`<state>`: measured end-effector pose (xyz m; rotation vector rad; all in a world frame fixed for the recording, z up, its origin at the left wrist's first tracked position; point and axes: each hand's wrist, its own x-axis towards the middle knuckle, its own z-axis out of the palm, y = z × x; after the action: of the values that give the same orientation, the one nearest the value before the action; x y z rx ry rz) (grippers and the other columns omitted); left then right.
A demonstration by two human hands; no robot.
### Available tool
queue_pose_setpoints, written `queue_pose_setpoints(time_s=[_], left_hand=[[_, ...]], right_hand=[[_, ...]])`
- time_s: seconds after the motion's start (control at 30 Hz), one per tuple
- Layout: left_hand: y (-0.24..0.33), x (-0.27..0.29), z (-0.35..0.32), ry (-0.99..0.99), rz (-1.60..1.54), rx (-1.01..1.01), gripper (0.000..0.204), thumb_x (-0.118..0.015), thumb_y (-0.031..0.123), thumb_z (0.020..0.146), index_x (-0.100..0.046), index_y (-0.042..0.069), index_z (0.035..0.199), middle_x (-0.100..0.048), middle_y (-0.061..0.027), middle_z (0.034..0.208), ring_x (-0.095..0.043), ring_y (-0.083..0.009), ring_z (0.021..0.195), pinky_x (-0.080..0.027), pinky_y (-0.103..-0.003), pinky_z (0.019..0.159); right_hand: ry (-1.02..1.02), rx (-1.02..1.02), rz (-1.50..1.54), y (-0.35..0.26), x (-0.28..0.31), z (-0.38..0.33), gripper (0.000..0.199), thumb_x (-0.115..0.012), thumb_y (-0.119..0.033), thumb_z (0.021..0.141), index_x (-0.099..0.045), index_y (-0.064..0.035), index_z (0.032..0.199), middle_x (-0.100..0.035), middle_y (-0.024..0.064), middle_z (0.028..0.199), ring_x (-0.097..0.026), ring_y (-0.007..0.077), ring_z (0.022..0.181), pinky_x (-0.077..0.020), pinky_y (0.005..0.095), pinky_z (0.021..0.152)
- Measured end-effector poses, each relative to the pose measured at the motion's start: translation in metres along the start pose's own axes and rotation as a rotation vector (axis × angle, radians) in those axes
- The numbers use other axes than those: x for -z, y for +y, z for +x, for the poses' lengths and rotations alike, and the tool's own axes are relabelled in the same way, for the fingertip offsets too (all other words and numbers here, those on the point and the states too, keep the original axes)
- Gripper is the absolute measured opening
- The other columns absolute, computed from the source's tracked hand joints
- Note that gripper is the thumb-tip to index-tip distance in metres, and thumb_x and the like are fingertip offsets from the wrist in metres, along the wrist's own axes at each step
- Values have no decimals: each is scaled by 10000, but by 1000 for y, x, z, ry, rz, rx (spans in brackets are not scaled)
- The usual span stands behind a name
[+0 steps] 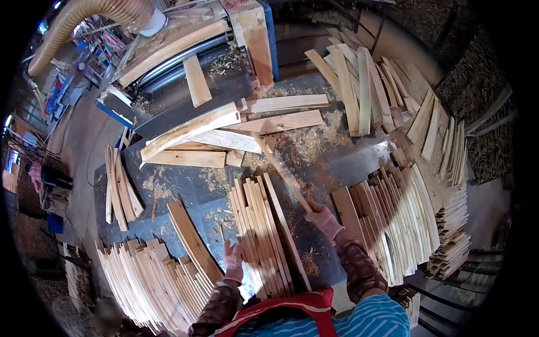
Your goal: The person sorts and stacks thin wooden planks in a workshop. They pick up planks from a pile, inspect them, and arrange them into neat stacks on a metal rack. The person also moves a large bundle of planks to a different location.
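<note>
My right hand [322,218], in a pale glove, is closed around the near end of a narrow wooden strip [283,175]. The strip points away to the left, its far end by the loose boards [213,139] lying crosswise. My left hand [233,259] is beside the left edge of the middle stack of boards [259,236], fingers apart and nothing visible in them. A longer board [285,230] leans along that stack's right side. To the left of my left hand lies a single brown board [193,238].
A planer-like machine [185,84] with a board [196,80] on its bed stands at the far left, below a ribbed hose [92,19]. Stacked boards [149,281] fill the near left, more [393,219] the right. Loose boards [359,84] lie far right; shavings [306,143] cover the table [331,174].
</note>
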<state>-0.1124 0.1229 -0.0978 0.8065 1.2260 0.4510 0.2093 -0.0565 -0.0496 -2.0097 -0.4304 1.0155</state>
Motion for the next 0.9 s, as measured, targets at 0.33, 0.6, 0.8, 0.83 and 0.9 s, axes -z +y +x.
queue_pose_setpoints(time_s=[0.33,0.6,0.8,0.83,0.9], left_hand=[[53,-70,15,-111,-35,-322,763,-660,-82,872,-325,80,1537,-318,-131,1592,-365,-272,1430,-499,-381,1054],[95,-107,-63,-453,400,-146,961,-713,26,839,-120,63,1594,-477,-158,1448,-614,-213,1073,-541,-309,850],[53,23,-39,45,729,-554,601,-702,59,762,-552,54,1344,-489,-184,1424,-554,-299,1221,-491,-364,996],[48,36,-48,276,1012,-619,586,-749,120,694,-607,34,1256,-454,-239,1423,-472,-409,1282,-421,-451,1067],[39,63,-56,407,1248,-661,444,-783,139,637,-649,25,1045,-439,-290,1404,-417,-509,1276,-360,-530,1096]], right_hand=[[-268,19,738,-8,-12,-68,380,-612,-121,902,-603,52,1240,-688,95,1088,-680,194,968,-543,328,848],[-393,505,-251,-79,-83,-121,685,-593,-546,898,-493,-53,1363,-529,256,1353,-548,428,1182,-451,480,994],[145,131,-715,29,-94,-118,876,-677,-549,823,-403,5,1445,-547,243,1362,-526,433,1233,-433,465,1057],[99,-9,-684,37,-91,-120,903,-689,-540,815,-383,4,1467,-552,250,1357,-527,430,1235,-438,459,1054],[103,-45,-574,53,-95,-127,814,-697,-484,818,-447,-13,1433,-566,245,1336,-535,402,1238,-448,453,1031]])
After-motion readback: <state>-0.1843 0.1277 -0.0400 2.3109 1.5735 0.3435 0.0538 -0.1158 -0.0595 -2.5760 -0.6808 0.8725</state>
